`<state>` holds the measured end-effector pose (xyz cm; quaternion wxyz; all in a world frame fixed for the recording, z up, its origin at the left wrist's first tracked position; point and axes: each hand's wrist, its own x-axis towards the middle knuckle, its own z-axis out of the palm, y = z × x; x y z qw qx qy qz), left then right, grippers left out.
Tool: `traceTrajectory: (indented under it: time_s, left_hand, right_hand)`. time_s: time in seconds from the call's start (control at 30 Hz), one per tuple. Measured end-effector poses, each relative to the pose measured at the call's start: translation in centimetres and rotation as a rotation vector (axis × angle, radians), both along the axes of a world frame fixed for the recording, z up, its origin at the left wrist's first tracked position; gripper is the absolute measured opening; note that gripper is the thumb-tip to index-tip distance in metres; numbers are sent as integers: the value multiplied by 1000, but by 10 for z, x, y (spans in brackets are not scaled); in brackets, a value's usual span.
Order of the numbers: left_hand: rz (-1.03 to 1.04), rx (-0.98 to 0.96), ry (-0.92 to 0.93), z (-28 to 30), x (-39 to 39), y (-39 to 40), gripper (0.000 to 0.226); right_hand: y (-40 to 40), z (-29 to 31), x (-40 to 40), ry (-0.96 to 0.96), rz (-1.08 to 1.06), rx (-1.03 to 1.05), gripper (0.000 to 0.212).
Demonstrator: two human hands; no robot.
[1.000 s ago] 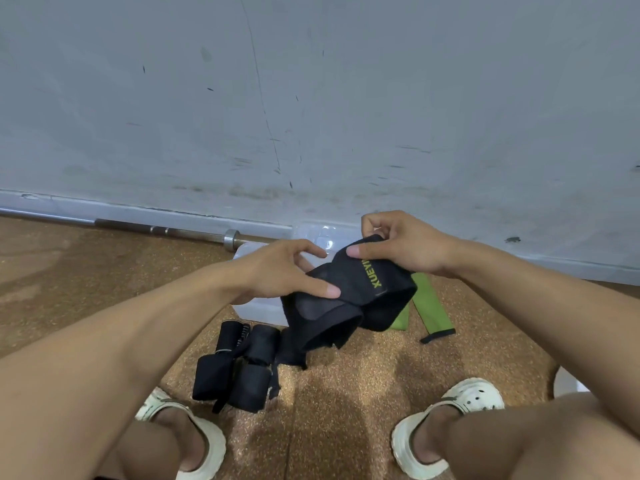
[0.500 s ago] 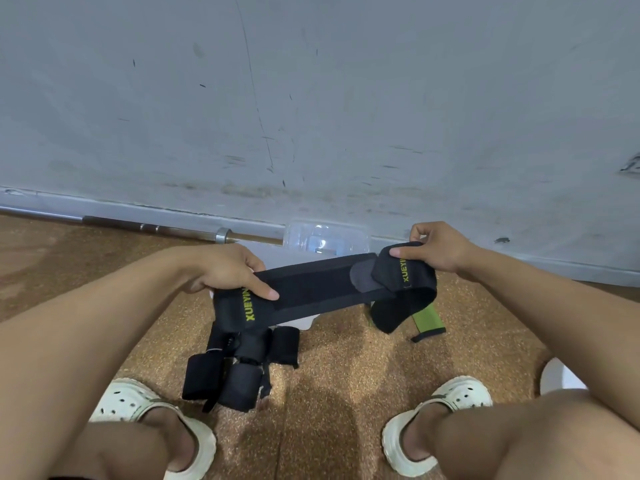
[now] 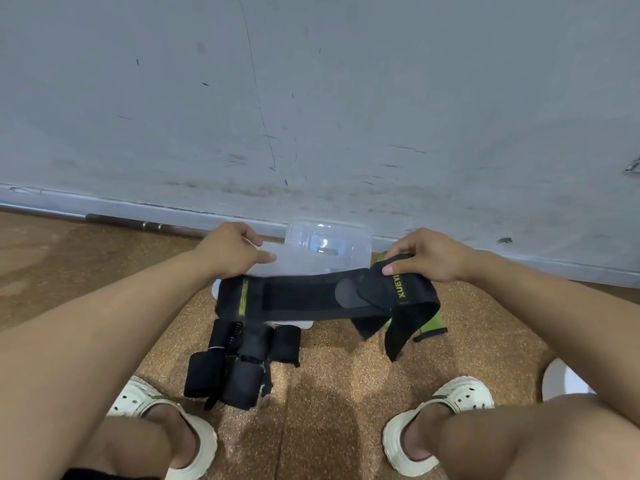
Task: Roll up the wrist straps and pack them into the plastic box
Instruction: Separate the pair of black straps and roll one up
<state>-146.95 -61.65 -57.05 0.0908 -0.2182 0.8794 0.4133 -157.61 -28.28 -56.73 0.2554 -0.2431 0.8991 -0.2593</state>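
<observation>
A long black wrist strap [image 3: 304, 299] with yellow-green lettering is stretched flat between my two hands, above the floor. My left hand [image 3: 232, 252] grips its left end, thumb pointing right. Pinching the folded right end is my right hand [image 3: 431, 258], and a loose tail hangs down below it. The clear plastic box [image 3: 346, 258] sits open on the floor just behind the strap, its lid up against the wall. Several rolled black straps [image 3: 239, 362] lie in a pile under the left end. A green strap [image 3: 434, 323] shows partly behind the hanging tail.
I crouch on a brown cork-like floor facing a grey wall [image 3: 311, 116]. A barbell bar [image 3: 138, 224] lies along the wall's base at left. My feet in white clogs [image 3: 446, 407] stand on either side, and a white object [image 3: 561, 379] sits at far right.
The bunched strap has been pulled out straight: my hands moved apart from one second ago, then my left hand rose a little toward the box, leaving the strap level.
</observation>
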Motion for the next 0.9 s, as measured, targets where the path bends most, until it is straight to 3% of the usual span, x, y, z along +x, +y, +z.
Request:
traceTrajectory:
  time_s: [0.17,0.33,0.43,0.57,0.7,0.9]
  left_hand:
    - [-44,175,60,5,1,24,31]
    - [-183,291,-179,13,3,46,60]
    - [-243,459,-300,15,6,55,58]
    - [-301,496,-255,19,10,61,40]
    - [-324,659,-182,23,11,55,47]
    - [-424,400,-33,19,15,54,23]
  right_hand:
    - [-39,27,22,317,386,-19,7]
    - [-62,45,39,582,554,-128,9]
    - [-66,48,41,678,527,-170,16]
    - [-64,48,45,725,415,-190,12]
    - [-58,48,44,649,243,-216,11]
    - [-46,39,32,484,55,-220,6]
